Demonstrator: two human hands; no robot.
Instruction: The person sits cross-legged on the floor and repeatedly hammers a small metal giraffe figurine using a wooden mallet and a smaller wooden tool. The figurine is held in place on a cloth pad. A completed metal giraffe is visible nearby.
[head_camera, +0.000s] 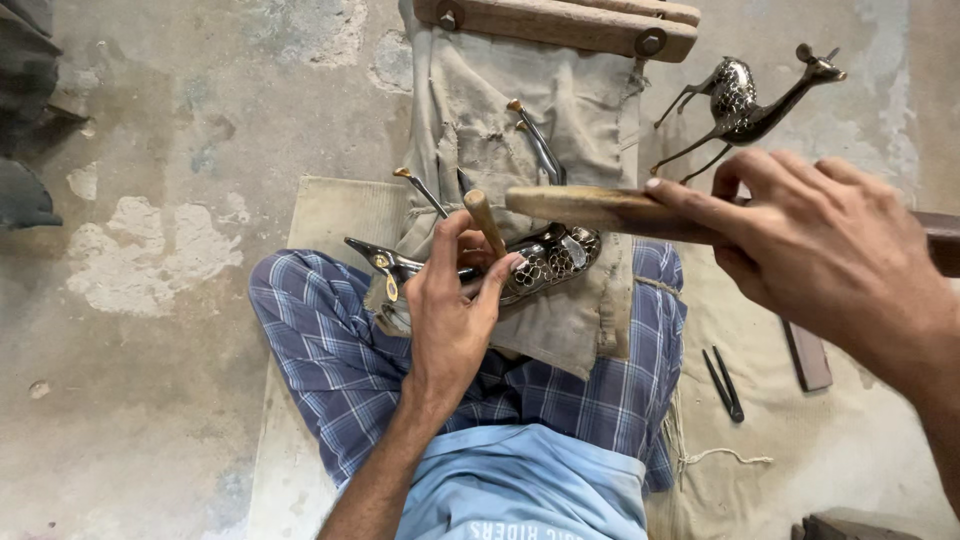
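A dark metal deer figurine (545, 262) with a patterned body lies on its side on a beige cloth (560, 120) over my lap, its head (372, 256) pointing left and legs sticking up. My left hand (455, 305) presses it down and pinches a short wooden-handled chisel (486, 222) upright against the body. My right hand (815, 240) grips a flat wooden mallet (590, 207) held level just above the chisel's top.
A second, finished deer figurine (748, 105) stands on the floor at upper right. A wooden block with bolts (560, 22) holds the cloth's far end. Black pincers (724, 385) and a small dark bar (806, 355) lie on the mat at right. Cracked concrete floor spreads left.
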